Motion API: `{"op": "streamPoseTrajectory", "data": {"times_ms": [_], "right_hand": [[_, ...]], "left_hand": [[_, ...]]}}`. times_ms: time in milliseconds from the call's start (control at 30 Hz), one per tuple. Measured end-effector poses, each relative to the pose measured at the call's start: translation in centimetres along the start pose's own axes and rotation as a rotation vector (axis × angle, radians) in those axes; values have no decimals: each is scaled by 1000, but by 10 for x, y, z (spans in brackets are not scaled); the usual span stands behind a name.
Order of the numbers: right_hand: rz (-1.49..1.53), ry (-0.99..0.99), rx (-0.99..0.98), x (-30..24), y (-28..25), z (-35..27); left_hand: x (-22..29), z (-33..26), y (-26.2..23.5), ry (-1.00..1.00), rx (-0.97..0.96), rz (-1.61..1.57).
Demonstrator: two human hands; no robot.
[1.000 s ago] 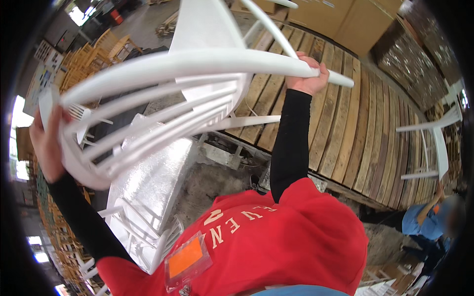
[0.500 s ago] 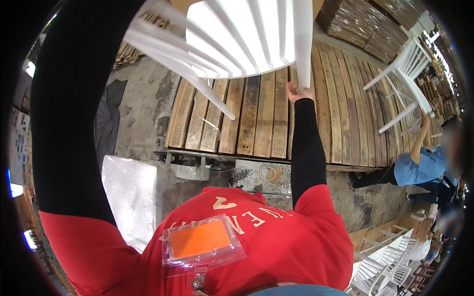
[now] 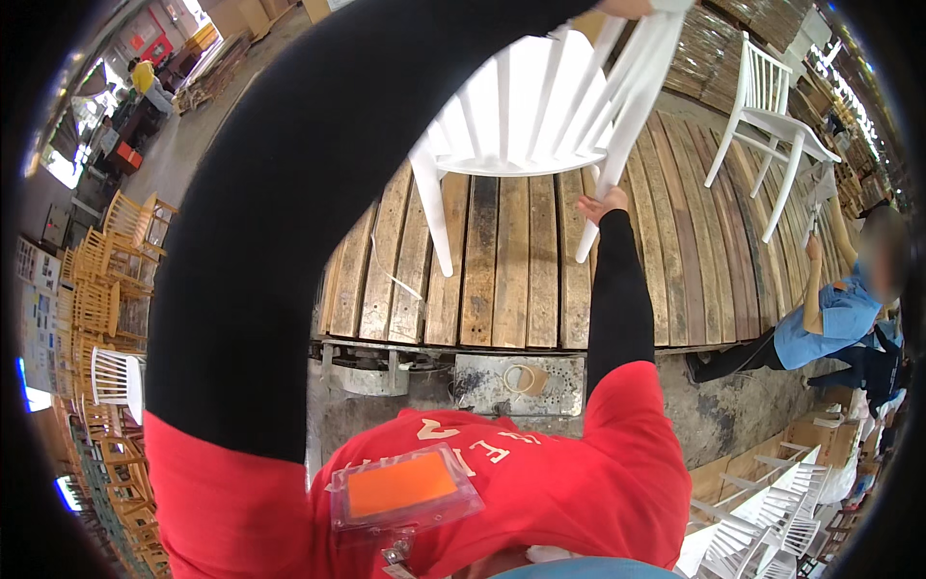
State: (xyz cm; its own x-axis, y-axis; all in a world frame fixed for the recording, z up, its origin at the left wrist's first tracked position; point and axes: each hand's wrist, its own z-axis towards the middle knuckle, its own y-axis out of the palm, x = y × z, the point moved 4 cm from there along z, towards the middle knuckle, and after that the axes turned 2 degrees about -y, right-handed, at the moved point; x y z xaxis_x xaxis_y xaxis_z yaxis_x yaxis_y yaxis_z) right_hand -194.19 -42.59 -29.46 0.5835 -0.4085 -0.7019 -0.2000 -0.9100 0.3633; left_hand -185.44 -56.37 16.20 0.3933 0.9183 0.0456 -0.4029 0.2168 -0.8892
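A white spindle-back chair stands on the wooden slats at the top centre, its back toward me. My right hand is closed at the chair's right rear post, just below seat level. My left arm, in a black sleeve, arches across the upper left. At the top edge, my left hand reaches the upper right corner of the chair back. Its fingers are cut off by the frame and blurred, so its grip does not show.
The slatted wooden platform spans the middle. On its right stands another white chair, beside a co-worker in a blue shirt. A tape roll lies on a metal box below the platform edge. Wooden chairs are stacked at left.
My left arm has swung right across the chair back. The near chair has turned and its legs have come lower in view. The co-worker's chair has gone from tilted to upright.
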Motion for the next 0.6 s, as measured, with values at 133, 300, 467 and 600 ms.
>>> {"op": "streamPoseTrajectory", "data": {"times_ms": [133, 300, 467, 600], "right_hand": [[-65, -56, 20, -1, -26, 25], [-157, -130, -13, 5, -41, 32], [-186, -112, -42, 15, -26, 30], [-212, -41, -82, 47, -14, 33]], "left_hand": [[12, 29, 38, 75, 106, 102], [8, 49, 55, 96, -66, 253], [-16, 41, 54, 165, -38, 439], [-60, 4, 44, 79, 84, 421]]}}
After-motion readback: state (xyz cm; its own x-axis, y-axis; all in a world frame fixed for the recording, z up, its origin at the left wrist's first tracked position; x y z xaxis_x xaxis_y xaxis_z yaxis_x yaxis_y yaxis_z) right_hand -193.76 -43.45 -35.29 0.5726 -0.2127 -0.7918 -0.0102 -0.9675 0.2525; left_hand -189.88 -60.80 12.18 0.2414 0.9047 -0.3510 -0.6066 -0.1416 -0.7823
